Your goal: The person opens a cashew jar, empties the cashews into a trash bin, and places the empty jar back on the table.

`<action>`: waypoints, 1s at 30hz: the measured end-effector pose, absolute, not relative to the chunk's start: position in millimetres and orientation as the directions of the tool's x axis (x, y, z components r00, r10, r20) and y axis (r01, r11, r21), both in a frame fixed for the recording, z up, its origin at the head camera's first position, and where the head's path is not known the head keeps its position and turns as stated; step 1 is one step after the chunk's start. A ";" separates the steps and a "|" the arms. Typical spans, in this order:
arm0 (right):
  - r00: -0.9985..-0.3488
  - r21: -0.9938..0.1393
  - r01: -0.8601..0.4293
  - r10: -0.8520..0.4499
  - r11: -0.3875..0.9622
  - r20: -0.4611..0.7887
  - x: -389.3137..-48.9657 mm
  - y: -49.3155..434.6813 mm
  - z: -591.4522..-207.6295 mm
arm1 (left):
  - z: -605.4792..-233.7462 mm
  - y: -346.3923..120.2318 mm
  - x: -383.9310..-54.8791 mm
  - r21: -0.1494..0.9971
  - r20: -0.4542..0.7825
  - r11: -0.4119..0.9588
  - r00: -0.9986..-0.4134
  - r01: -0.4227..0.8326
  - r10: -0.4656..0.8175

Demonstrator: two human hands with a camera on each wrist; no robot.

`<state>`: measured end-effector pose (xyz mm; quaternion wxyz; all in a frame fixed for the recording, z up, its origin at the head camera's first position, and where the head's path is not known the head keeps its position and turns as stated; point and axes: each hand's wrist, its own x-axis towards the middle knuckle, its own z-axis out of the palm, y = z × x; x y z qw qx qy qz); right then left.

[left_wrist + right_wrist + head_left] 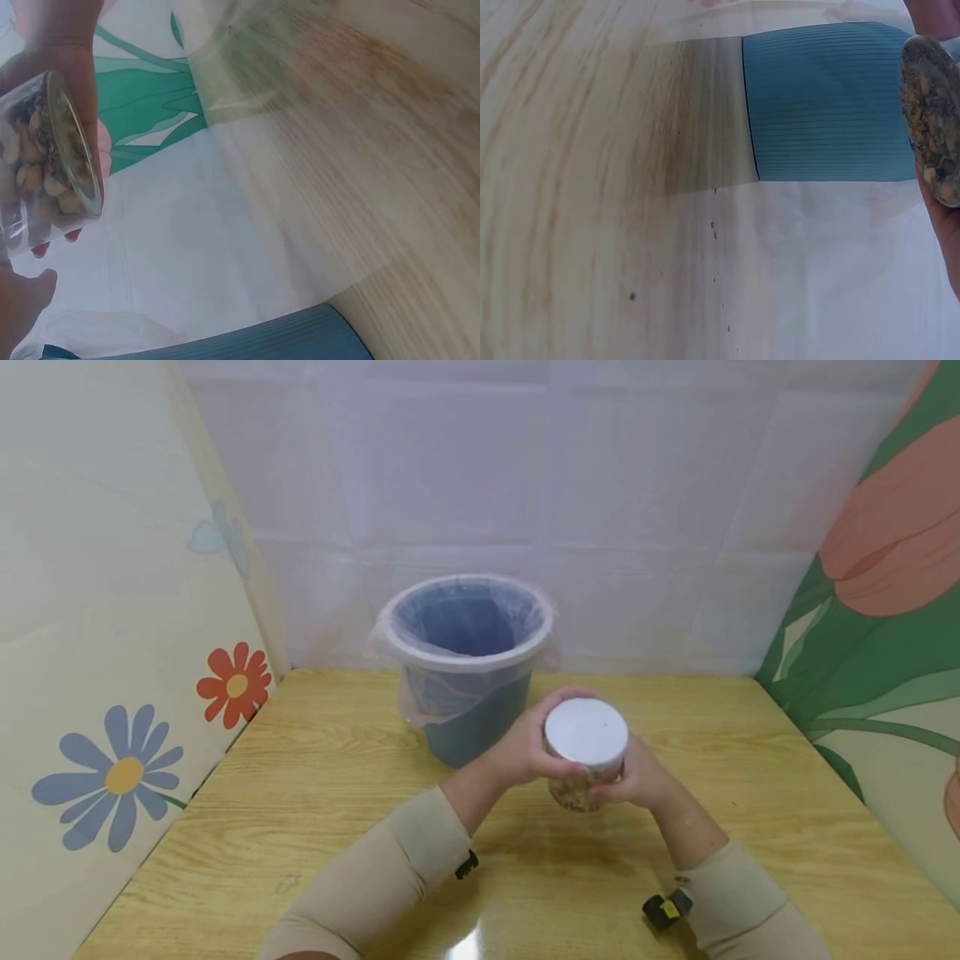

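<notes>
Both hands hold a clear jar (577, 791) with a white lid (587, 732), tilted over the table in the head view. My left hand (534, 745) grips it from the left, its thumb along the lid's near edge and its fingers round the far side. On the right, my right hand (637, 772) holds the clear body, thumb toward me. Brown, nut-like pieces (45, 165) show through the wall in the left wrist view. Finer brown bits lie against the jar's base (934, 120) in the right wrist view.
A blue bin (480, 718) lined with a thin clear bag (442, 689) stands just behind and left of the jar. Everything is on a wood-grain table (300, 827). A white sheet (637, 527) hangs at the back, with flower-printed panels at both sides. Small dark crumbs (632, 296) dot the tabletop.
</notes>
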<state>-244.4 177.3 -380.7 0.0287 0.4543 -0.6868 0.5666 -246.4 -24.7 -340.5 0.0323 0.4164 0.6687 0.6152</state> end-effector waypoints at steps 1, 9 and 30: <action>-0.584 -0.746 -0.663 -0.587 -0.052 0.560 -244.6 177.4 -381.4 | -340.7 -24.2 -246.0 0.849 0.469 -0.096 -0.657 0.519 0.591; -0.613 -0.745 -0.667 -0.559 -0.013 0.558 -243.2 177.6 -382.6 | -340.2 -21.3 -242.8 0.844 0.463 -0.043 -0.685 0.535 0.562; -0.644 -0.717 -0.696 -0.478 0.041 0.597 -242.9 171.8 -390.5 | -336.6 -18.2 -233.0 0.841 0.444 0.070 -0.759 0.536 0.475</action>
